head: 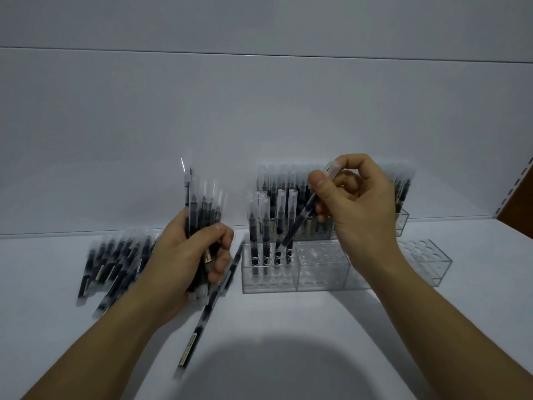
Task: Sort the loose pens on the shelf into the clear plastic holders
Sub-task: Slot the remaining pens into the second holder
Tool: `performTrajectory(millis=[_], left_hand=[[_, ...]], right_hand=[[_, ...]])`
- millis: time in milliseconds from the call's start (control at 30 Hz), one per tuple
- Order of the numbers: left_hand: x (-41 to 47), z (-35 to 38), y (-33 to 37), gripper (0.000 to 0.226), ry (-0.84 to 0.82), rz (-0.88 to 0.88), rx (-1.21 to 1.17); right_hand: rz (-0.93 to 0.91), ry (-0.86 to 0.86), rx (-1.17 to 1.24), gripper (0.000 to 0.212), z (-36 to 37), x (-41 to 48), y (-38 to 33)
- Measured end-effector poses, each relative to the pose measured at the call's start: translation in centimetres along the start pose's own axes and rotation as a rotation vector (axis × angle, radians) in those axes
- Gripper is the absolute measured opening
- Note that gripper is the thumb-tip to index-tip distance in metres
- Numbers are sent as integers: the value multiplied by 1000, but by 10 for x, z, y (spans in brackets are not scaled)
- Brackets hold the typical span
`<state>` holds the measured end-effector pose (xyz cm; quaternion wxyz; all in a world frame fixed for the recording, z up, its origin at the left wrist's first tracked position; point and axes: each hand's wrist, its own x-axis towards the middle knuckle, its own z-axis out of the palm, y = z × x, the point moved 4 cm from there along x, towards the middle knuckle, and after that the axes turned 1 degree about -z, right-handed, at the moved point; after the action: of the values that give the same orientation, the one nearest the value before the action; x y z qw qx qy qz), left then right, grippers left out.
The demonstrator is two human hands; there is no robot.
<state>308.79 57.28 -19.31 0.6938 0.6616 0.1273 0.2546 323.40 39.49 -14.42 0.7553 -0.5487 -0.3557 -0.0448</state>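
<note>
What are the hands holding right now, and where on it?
Left hand: bundle of clear-capped black pens, fisted round their lower barrels. Right hand: single black pen, pinched near its capped top end.

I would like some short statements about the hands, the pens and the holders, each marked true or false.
1. The left hand grips a bundle of pens. True.
2. The right hand is empty. False: it holds a single pen, tilted.
3. The front holder is full. False: only its back holes hold pens.
4. Loose pens lie on the shelf at the left. True.
</note>
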Motion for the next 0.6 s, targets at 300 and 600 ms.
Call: performTrajectory(millis=[300, 600], left_hand=[[-1, -2, 9, 24, 72, 40, -42], [-1, -7, 7, 12, 167, 35, -116]], right_hand=[[-282, -38, -352, 38, 17, -10, 4], [-547, -149, -660, 32, 34, -12, 8]])
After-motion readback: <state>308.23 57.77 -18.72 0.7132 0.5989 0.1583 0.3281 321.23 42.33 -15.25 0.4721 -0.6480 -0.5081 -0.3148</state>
